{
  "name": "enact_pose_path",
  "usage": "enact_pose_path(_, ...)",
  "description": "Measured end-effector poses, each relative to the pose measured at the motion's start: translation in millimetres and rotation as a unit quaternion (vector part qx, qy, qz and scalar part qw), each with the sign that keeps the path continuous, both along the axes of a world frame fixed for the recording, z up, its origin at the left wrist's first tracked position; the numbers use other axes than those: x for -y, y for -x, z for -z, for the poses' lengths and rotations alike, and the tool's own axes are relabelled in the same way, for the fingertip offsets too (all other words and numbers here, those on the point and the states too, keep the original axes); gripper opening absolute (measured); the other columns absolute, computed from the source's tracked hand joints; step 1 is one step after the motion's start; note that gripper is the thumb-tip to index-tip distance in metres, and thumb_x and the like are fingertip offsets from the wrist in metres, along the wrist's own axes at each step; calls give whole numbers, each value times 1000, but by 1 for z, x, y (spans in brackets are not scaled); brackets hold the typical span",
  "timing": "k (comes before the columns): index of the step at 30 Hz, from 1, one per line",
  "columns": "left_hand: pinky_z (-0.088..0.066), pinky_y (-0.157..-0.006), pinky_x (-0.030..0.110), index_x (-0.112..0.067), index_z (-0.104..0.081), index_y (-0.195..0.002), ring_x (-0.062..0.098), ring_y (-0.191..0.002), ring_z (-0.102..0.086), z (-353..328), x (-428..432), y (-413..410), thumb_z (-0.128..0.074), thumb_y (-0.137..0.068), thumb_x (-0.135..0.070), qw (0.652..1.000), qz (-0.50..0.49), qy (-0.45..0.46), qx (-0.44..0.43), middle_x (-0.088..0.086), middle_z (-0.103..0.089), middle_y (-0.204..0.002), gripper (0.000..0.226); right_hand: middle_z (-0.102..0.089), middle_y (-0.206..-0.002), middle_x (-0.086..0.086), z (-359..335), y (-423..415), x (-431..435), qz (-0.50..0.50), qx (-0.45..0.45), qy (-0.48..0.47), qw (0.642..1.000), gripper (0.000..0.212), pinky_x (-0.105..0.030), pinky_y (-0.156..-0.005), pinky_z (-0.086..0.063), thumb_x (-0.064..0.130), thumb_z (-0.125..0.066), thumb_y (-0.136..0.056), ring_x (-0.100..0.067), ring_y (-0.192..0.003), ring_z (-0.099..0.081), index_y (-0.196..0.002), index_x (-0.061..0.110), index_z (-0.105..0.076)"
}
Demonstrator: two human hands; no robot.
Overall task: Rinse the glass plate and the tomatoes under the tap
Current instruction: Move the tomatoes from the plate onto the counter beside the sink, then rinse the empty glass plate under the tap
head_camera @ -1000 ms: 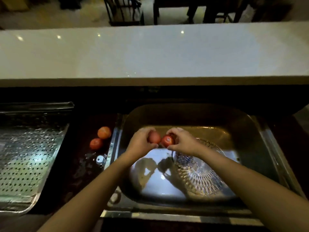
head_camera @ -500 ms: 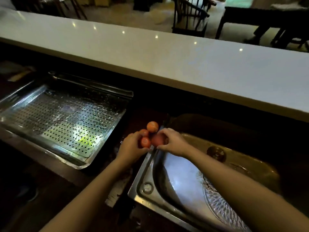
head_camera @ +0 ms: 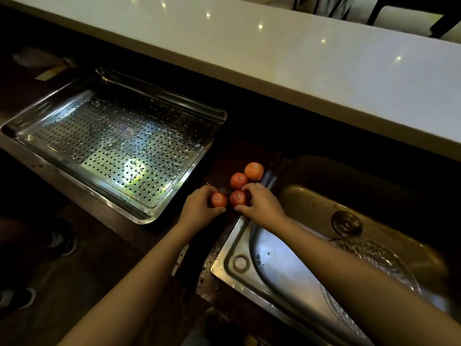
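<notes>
Several tomatoes lie on the dark counter left of the sink. My left hand [head_camera: 199, 208] grips one red tomato [head_camera: 219, 199] at the counter. My right hand [head_camera: 260, 204] curls round a second red tomato [head_camera: 238, 198] just beside it. Behind them lie another red tomato [head_camera: 239, 180] and an orange one [head_camera: 254, 171], both free. The patterned glass plate [head_camera: 374, 258] lies in the steel sink [head_camera: 239, 236], partly hidden under my right forearm. No tap shows in the view.
A perforated steel drain tray [head_camera: 112, 141] sits to the left of the tomatoes. A raised white countertop [head_camera: 299, 66] runs across the back. The sink drain [head_camera: 346, 223] lies at the far side of the basin. Shoes show on the floor at the lower left.
Both hands carried their tomatoes from over the sink leftwards and down onto the counter next to the other two. The camera swung left with them.
</notes>
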State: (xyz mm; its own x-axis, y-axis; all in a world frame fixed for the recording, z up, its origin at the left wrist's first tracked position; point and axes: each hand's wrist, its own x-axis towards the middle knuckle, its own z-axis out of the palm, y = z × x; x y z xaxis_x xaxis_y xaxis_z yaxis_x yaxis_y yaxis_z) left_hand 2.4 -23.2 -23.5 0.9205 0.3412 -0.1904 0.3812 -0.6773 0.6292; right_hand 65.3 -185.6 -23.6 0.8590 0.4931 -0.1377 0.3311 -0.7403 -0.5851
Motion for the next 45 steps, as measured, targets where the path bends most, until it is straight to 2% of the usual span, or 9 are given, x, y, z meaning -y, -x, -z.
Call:
enact_pose_path(8,-43,-83,28,-13,-58,-117,26,-100,-59,9,-3,-2,-79,-69,-26,1000,16,-2,-11,13,-61,-111,54,-54,-116,-12,9,0,-3,19,-26,-14,999,53,-36,-86,-44,36,-71,-77,-27,-105,-53,-119,10,-52)
enact_pose_path(19,-45,-93,35,-10,-51,-126,28,-108,-55,0,-10,-2,-79,-71,-27,996,80,-42,-21,14,-56,-119,64,-42,-129,-11,7,6,3,7,-59,-12,998,66,-39,-97,-45,29,-73,-78,-26,-112,-50,-132,10,-41)
enact_pose_path(24,-45,-87,30,-10,-56,-122,24,-102,-57,-19,-12,-18,-74,-76,-24,995,86,-52,10,11,-58,-115,51,-44,-130,-10,-3,1,23,-21,-48,32,998,65,-38,-93,-48,30,-72,-79,-26,-113,-52,-133,14,-40)
enact_pose_path(28,-42,-80,25,-15,-60,-117,16,-96,-58,-43,1,-38,-68,-81,-27,989,139,-45,17,6,-62,-112,38,-51,-130,-13,-16,-8,52,-34,-85,81,993,67,-33,-91,-45,28,-71,-79,-26,-114,-53,-136,13,-38)
enact_pose_path(32,-45,-92,30,-17,-58,-120,19,-107,-59,-64,37,-65,-64,-85,-32,968,241,-34,-58,6,-64,-117,38,-47,-141,-12,-35,-17,90,-35,-121,131,983,72,-33,-102,-40,26,-72,-79,-26,-125,-48,-139,11,-36)
enact_pose_path(36,-42,-99,31,-17,-53,-127,21,-116,-55,-66,81,-81,-59,-88,-37,940,306,-76,-127,7,-59,-126,44,-46,-142,-12,-41,-10,128,-1,-166,165,972,71,-35,-105,-38,27,-70,-81,-27,-127,-47,-140,10,-35)
enact_pose_path(38,-41,-89,27,-15,-55,-125,23,-114,-56,-63,105,-89,-58,-89,-37,932,323,-78,-146,8,-60,-124,43,-46,-142,-12,-37,-4,148,31,-176,187,966,67,-36,-103,-40,28,-68,-83,-28,-126,-48,-139,9,-37)
enact_pose_path(42,-47,-76,29,-8,-55,-123,30,-108,-59,-35,154,-95,-59,-89,-34,906,366,-59,-204,16,-60,-122,44,-60,-126,-11,-14,24,196,99,-190,195,957,45,-26,-81,-42,24,-66,-82,-26,-111,-56,-123,11,-53)
enact_pose_path(45,-52,-74,33,-9,-47,-131,25,-98,-55,1,185,-88,-60,-88,-35,885,385,-55,-256,14,-53,-128,52,-53,-134,-14,15,56,232,181,-225,200,936,53,-30,-92,-42,27,-63,-85,-28,-119,-52,-131,10,-45)
